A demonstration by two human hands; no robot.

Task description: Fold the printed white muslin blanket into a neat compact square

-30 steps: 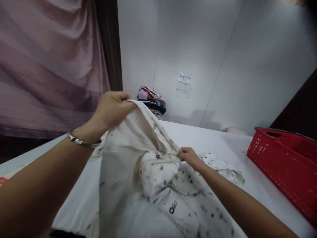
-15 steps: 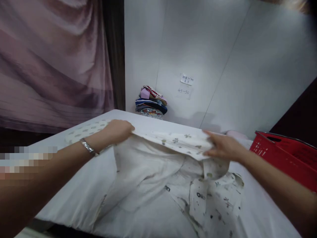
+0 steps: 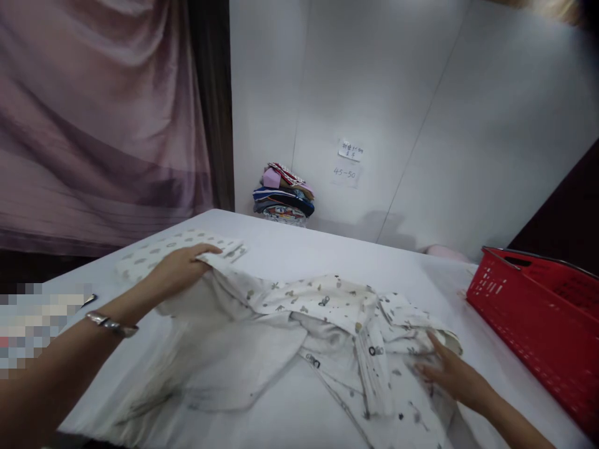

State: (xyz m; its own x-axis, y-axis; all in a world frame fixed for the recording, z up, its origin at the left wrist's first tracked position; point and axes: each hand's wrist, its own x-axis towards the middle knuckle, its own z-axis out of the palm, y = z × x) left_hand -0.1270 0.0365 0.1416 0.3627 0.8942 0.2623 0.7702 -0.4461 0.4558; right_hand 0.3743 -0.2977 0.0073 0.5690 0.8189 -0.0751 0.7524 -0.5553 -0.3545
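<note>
A white garment (image 3: 327, 302) with small grey and green prints lies loosely spread on the white table, its plain inner side showing on the left. I cannot make out its exact kind. My left hand (image 3: 180, 268), with a silver bracelet at the wrist, is closed on the garment's upper left edge and lifts it off the table. My right hand (image 3: 452, 374) is over the garment's right part, thumb and fingers apart; whether it touches the cloth I cannot tell. Behind my left hand lies a folded white cloth (image 3: 154, 249) with a grey-green pattern.
A red plastic basket (image 3: 528, 330) stands at the table's right edge. On the far side of the table (image 3: 299, 246) is a stack of folded clothes (image 3: 284, 193) by the wall. A paper sign (image 3: 346, 173) reads 45-50. A pink curtain (image 3: 103, 112) hangs at the left.
My left hand has moved left and down, drawing the garment's edge with it. My right hand has let go of the upper edge and moved down and right. The garment's top now lies lower.
</note>
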